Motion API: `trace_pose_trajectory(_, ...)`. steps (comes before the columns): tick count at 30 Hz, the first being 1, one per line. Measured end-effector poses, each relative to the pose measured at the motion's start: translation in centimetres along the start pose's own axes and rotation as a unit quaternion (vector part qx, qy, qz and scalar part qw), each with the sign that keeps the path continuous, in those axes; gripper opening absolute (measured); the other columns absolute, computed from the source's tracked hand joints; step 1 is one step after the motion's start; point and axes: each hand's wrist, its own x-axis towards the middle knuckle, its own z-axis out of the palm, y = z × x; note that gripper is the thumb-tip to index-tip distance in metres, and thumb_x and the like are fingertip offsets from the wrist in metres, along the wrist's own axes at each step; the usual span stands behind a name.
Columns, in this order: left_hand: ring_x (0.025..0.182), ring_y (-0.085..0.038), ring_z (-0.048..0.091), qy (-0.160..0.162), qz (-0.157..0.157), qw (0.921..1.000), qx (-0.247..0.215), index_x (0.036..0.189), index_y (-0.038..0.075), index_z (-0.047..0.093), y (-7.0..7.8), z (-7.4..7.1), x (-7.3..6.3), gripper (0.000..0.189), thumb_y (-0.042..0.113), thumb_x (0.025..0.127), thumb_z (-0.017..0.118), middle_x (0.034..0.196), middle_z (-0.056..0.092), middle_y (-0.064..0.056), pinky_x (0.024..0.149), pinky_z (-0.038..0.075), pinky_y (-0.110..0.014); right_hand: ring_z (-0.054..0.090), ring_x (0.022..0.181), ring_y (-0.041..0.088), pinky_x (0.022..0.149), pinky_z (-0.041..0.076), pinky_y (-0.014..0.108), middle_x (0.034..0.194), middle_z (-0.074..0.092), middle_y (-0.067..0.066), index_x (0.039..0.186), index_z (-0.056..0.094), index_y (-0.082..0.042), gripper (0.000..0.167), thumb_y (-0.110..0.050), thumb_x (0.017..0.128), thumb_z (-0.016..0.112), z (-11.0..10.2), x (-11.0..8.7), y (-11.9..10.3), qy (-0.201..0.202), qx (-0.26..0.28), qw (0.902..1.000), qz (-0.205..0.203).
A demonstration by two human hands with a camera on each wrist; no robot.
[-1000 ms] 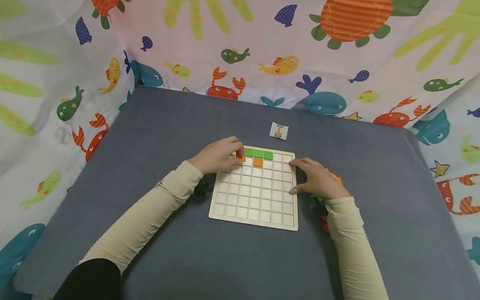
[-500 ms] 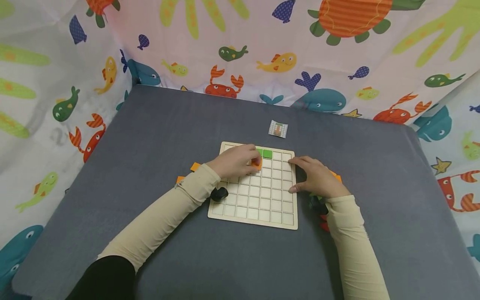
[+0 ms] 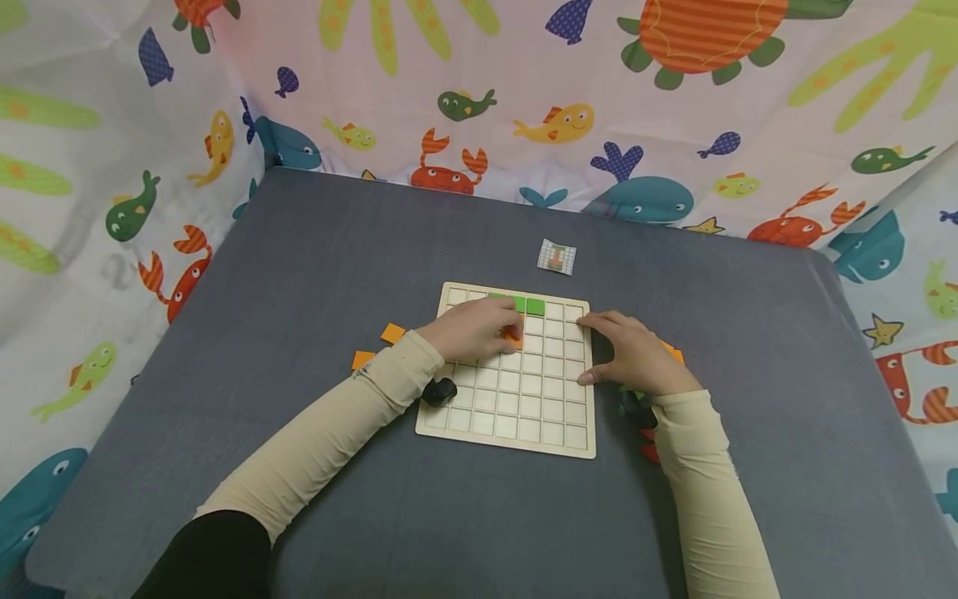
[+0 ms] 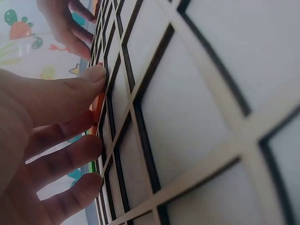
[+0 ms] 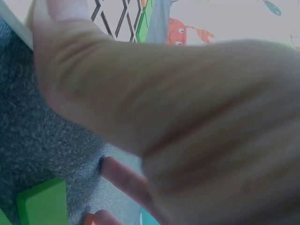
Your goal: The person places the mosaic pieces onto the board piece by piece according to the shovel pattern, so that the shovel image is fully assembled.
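A pale wooden grid board point(image 3: 506, 445) lies on the grey table. My left hand point(image 3: 475, 329) reaches over its upper part and pinches an orange square tile point(image 3: 513, 340) at the grid, just below the row of green tiles point(image 3: 535, 307). In the left wrist view, the thumb and fingertips meet the grid around the orange tile point(image 4: 99, 105). My right hand point(image 3: 632, 353) rests at the board's right edge, thumb and fingers spread apart along the rim. My left hand covers part of the green row.
Two orange tiles point(image 3: 392, 333) lie left of the board. Orange point(image 3: 674, 353), green point(image 5: 44, 204) and red point(image 3: 650, 449) tiles lie by my right hand, partly hidden. A small printed pattern card point(image 3: 556, 257) lies beyond the board. Cloth with sea animals hangs around the table.
My left hand has moved right across the board with the orange tile, from the grid's upper left to below the green tiles, then slightly nearer. The right hand has stayed at the edge.
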Motion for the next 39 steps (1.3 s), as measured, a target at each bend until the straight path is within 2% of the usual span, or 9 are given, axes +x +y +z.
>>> trace_pose_trajectory(8,0.090,-0.010,0.054,0.010,0.013,0.9999,-0.002,0.105,0.019,0.069,-0.1,-0.1,-0.4,0.015,0.024,0.091,0.067,0.103,0.057,0.003,0.079,0.047,-0.027,0.039,0.128,0.040,0.102,0.033,0.059,0.138,0.045,0.017,0.141,0.045,-0.010,0.093,-0.041,0.065,0.087,0.0,0.0,0.1,-0.003,0.001,1.0000,0.001)
trace_pose_trajectory(12,0.095,-0.011,0.055,0.027,0.017,0.9995,-0.003,0.110,0.020,0.068,-0.2,-0.1,-0.7,0.018,0.025,0.093,0.065,0.108,0.058,0.002,0.081,0.047,-0.027,0.038,0.129,0.040,0.103,0.033,0.060,0.140,0.044,0.017,0.142,0.045,-0.011,0.093,-0.041,0.065,0.087,-0.1,0.0,0.0,-0.004,0.003,1.0000,0.002)
trace_pose_trajectory(17,0.097,-0.012,0.055,0.052,0.002,0.9986,-0.008,0.115,0.019,0.067,-0.5,-0.5,-1.8,0.021,0.023,0.095,0.060,0.112,0.060,0.001,0.081,0.047,-0.028,0.037,0.130,0.040,0.103,0.032,0.060,0.140,0.043,0.017,0.142,0.044,-0.010,0.094,-0.042,0.065,0.087,-0.2,0.0,0.2,-0.003,0.009,1.0000,-0.001)
trace_pose_trajectory(22,0.091,-0.014,0.055,0.072,-0.029,0.9969,-0.004,0.116,0.015,0.066,-1.6,-1.5,-4.4,0.022,0.022,0.097,0.058,0.112,0.060,-0.002,0.079,0.047,-0.031,0.038,0.129,0.040,0.103,0.033,0.058,0.139,0.044,0.018,0.142,0.044,-0.009,0.094,-0.040,0.064,0.087,-0.1,0.1,0.2,-0.007,0.012,0.9999,-0.005)
trace_pose_trajectory(29,0.085,-0.016,0.052,0.102,-0.057,0.9930,0.018,0.114,0.014,0.066,-4.8,-2.5,-9.1,0.020,0.018,0.096,0.060,0.104,0.059,-0.003,0.074,0.045,-0.032,0.037,0.129,0.041,0.104,0.033,0.058,0.140,0.043,0.019,0.142,0.044,-0.009,0.094,-0.040,0.065,0.087,-0.1,0.2,0.1,-0.010,0.009,0.9999,0.000)
trace_pose_trajectory(34,0.092,-0.020,0.054,0.086,-0.087,0.9925,0.006,0.115,0.012,0.066,-6.2,-3.4,-12.0,0.024,0.018,0.092,0.066,0.107,0.058,-0.004,0.078,0.046,-0.035,0.037,0.128,0.040,0.103,0.033,0.058,0.139,0.043,0.019,0.142,0.044,-0.009,0.093,-0.040,0.066,0.087,0.0,0.2,0.1,-0.011,0.008,0.9999,0.000)
trace_pose_trajectory(39,0.099,-0.021,0.053,0.056,-0.101,0.9932,0.010,0.118,0.011,0.066,-7.0,-3.7,-13.5,0.027,0.016,0.091,0.067,0.111,0.057,-0.004,0.083,0.047,-0.038,0.037,0.128,0.041,0.103,0.033,0.059,0.139,0.043,0.019,0.142,0.043,-0.008,0.094,-0.040,0.066,0.087,0.0,0.1,0.0,-0.012,0.011,0.9999,0.000)
